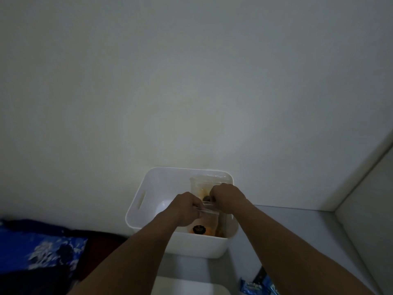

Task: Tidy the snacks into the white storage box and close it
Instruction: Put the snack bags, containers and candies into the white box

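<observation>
While the open white plastic storage box (pixel 148 188) with a slot handle stands on the pale surface against the wall, both hands reach into it: left hand (pixel 187 206) and right hand (pixel 226 196) each have fingers curled tight, pinching the top edge of a clear plastic snack bag (pixel 209 222) with orange contents and a dark round label, upright inside the box. A second clear packet (pixel 204 184) leans behind it; blue snack wrappers (pixel 258 287) lie outside, near the bottom right, beside a flat white panel (pixel 191 286), possibly the lid.
</observation>
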A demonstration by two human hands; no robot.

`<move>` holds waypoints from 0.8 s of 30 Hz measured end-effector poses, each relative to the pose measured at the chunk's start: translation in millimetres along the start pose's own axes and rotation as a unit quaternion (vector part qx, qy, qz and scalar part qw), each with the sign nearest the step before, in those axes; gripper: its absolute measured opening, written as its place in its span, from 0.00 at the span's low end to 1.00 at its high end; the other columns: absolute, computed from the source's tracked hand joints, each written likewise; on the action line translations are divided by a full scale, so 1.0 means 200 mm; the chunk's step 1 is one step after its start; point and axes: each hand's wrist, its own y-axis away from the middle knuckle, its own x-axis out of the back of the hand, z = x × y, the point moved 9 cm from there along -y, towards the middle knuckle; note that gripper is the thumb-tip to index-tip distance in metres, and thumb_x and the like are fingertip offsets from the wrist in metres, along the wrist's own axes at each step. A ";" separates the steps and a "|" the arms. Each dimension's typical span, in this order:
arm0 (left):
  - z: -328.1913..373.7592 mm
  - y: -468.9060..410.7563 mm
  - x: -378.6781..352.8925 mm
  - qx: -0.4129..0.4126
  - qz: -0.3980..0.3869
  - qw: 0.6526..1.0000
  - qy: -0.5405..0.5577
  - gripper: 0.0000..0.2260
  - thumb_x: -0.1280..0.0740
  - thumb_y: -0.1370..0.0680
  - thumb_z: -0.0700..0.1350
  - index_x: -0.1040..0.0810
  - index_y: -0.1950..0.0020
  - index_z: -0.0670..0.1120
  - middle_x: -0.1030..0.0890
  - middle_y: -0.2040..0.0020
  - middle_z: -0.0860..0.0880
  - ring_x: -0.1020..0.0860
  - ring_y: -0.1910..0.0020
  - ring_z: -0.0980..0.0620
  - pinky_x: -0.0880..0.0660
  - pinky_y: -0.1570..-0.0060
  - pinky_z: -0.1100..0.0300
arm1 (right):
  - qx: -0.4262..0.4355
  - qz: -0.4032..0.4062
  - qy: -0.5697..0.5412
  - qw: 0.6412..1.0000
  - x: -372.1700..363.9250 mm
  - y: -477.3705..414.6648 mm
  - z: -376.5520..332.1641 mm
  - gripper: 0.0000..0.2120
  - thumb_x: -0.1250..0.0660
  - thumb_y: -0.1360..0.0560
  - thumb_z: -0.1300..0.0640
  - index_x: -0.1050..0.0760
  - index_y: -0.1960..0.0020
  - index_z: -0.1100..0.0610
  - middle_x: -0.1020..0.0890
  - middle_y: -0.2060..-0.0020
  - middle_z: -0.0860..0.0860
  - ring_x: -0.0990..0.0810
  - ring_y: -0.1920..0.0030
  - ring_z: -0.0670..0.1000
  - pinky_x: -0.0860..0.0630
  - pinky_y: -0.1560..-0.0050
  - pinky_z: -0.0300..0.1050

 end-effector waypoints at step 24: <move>0.09 -0.15 -0.13 0.010 0.086 0.987 -0.137 0.09 0.30 0.26 0.46 0.16 0.48 0.53 0.17 0.49 0.50 0.19 0.53 0.49 0.23 0.51 0.59 | -0.057 0.018 -0.166 0.984 -0.05 0.18 0.31 0.32 0.43 0.19 0.58 0.52 0.20 0.59 0.42 0.22 0.57 0.40 0.23 0.56 0.36 0.26 0.52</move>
